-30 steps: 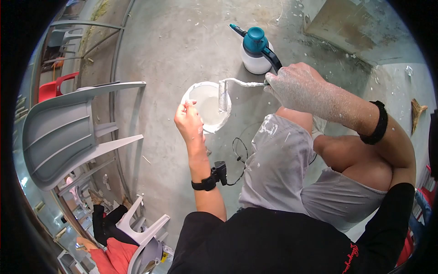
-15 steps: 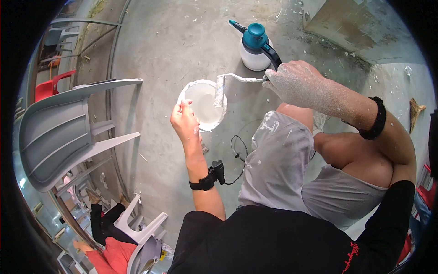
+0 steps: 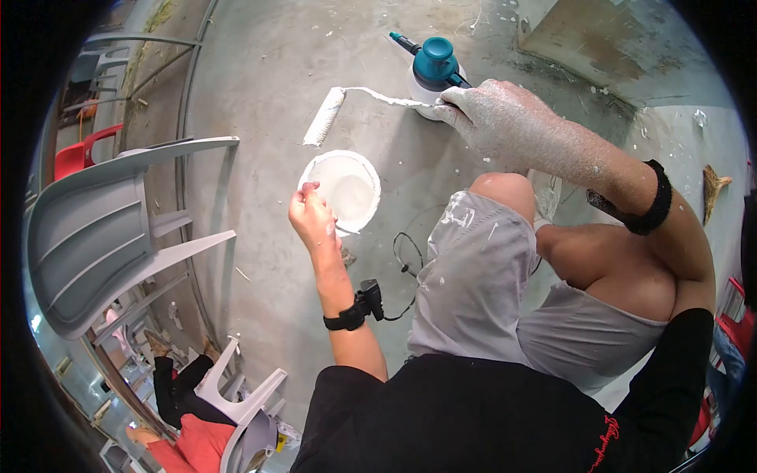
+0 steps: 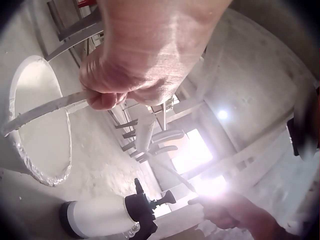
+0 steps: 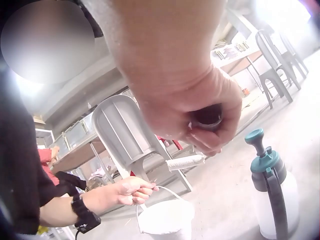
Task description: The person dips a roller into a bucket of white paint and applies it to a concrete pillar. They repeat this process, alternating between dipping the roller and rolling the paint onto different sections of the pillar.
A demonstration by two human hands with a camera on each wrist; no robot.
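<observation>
My left hand (image 3: 314, 221) grips the bail handle (image 4: 47, 109) of a white bucket (image 3: 373, 167), whose inside and rim are coated with white paint. In the right wrist view the bucket (image 5: 167, 230) hangs below that hand. My right hand (image 3: 501, 122), speckled with white paint, is wrapped around the dark grip (image 5: 207, 116) of a paint roller (image 3: 325, 117). The roller's white, ridged sleeve is held in the air just past the bucket's far rim, slanted, with its paint-caked wire frame running right to my hand.
A pump sprayer (image 3: 436, 59) with a teal top stands beyond my right hand, partly behind it. Grey plastic chairs (image 3: 95, 236) line the left, near a metal frame. A person in a red top (image 3: 206, 441) is at lower left. My knees (image 3: 505, 193) are close on the right.
The roller has come up from over the bucket's right side and swung left, now beyond the far rim and more slanted. My right hand shifted left and farther away; the left keeps its hold.
</observation>
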